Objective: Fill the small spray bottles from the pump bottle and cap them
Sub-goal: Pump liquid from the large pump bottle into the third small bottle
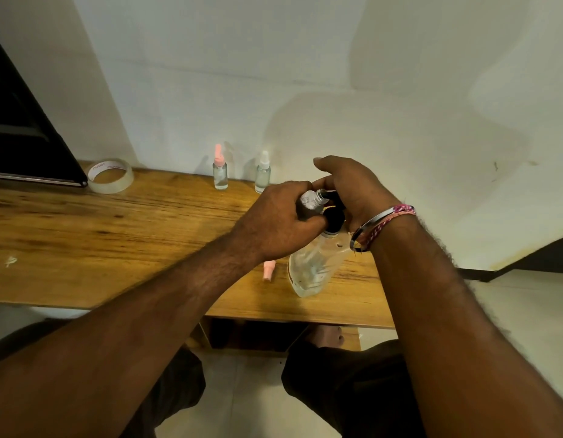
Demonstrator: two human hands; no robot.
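The only writing in view is on the inner ring of a roll of clear tape [110, 176] lying flat at the far left of the wooden bench [84, 229]; the printed word repeats round the core but is too small and curved to read. The bottles show no label that can be made out.

The left hand [275, 222] has its fingers curled round a small clear spray bottle [311, 200], uncapped and tilted, with its open neck pointing right toward the black pump head [333, 216] of the pump bottle [311, 267]. The right hand [346, 188] lies over that pump head, fingers bent down on it and thumb stretched out to the left; how firmly it clasps the head cannot be told, since the palm hides it. The pump bottle is clear and stands near the front edge of the bench, right of centre.

A loose pink cap [269, 270] lies on the bench just left of the pump bottle's base. By the far wall stand two more small bottles, upright and close together: one with a pink sprayer top [220, 170], one with a white sprayer top [263, 172]. The left hand partly overlaps the white-topped one's base.

A dark panel [24, 134] leans at the far left, just beside the tape. A metal bangle and pink threads [381, 226] circle the right wrist.
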